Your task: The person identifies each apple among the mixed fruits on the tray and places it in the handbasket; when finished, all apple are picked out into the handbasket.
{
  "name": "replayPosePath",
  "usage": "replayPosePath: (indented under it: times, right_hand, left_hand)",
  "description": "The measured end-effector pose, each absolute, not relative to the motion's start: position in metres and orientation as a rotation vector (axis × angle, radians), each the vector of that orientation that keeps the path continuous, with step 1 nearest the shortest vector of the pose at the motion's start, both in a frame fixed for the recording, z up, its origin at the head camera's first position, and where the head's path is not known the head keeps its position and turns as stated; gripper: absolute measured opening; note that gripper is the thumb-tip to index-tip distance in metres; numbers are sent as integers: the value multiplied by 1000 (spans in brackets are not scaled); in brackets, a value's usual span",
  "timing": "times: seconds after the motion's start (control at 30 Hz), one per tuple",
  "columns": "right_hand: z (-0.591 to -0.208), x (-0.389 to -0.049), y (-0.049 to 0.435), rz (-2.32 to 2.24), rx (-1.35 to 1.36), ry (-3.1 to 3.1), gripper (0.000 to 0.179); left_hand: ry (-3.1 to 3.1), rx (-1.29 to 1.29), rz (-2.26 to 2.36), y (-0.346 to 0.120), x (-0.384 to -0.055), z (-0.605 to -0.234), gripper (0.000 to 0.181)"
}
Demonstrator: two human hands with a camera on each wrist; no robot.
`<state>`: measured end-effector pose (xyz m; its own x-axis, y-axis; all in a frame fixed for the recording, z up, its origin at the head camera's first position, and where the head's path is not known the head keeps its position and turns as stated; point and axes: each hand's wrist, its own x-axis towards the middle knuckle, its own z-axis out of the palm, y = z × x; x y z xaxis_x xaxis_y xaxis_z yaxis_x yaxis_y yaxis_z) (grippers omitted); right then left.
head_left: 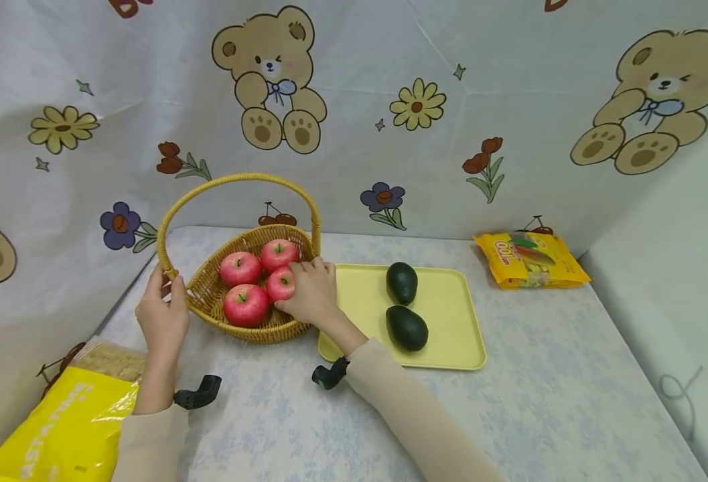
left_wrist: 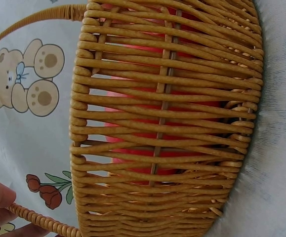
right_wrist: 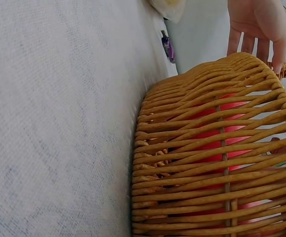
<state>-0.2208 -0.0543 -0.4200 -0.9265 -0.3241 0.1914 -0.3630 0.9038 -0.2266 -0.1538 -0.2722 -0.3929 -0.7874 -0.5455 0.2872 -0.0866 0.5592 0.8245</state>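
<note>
A wicker basket [head_left: 281, 333] with a tall arched handle [head_left: 239, 177] holds several red apples [head_left: 246, 306]. My left hand [head_left: 163, 314] grips the foot of the handle at the basket's left end; the right wrist view shows this left hand [right_wrist: 259, 24] at the rim too. Over the basket's right side, my right hand [head_left: 311, 291] has its thumb and fingers around the rightmost apple [head_left: 280, 284], partly covering it. Through the weave in the left wrist view, red apples [left_wrist: 192, 106] show behind the basket wall [left_wrist: 133, 118].
Right of the basket, a pale yellow tray [head_left: 450, 321] carries two dark green avocados [head_left: 406, 328]. A yellow-orange snack packet [head_left: 531, 261] lies at the back right. A large yellow bag [head_left: 58, 422] is at the front left. A bear-patterned cloth [head_left: 354, 100] hangs behind the table.
</note>
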Motion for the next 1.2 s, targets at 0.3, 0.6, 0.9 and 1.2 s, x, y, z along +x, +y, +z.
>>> replayPosePath:
  times: [0.3, 0.6, 0.9, 1.2]
  right_hand:
    - [-420, -221, -56, 327, 533, -2957, 75]
    - [-420, -221, -56, 330, 519, -2961, 80]
    - [-418, -219, -47, 509, 573, -2823, 74]
    - [-398, -196, 4, 780, 757, -2623, 73]
  left_hand:
    - [-2282, 510, -1168, -272, -153, -393, 42]
    - [-2287, 500, -1177, -273, -156, -393, 42]
    - [-2277, 498, -1155, -274, -157, -393, 42]
    - [-2312, 540, -969, -274, -148, -386, 45]
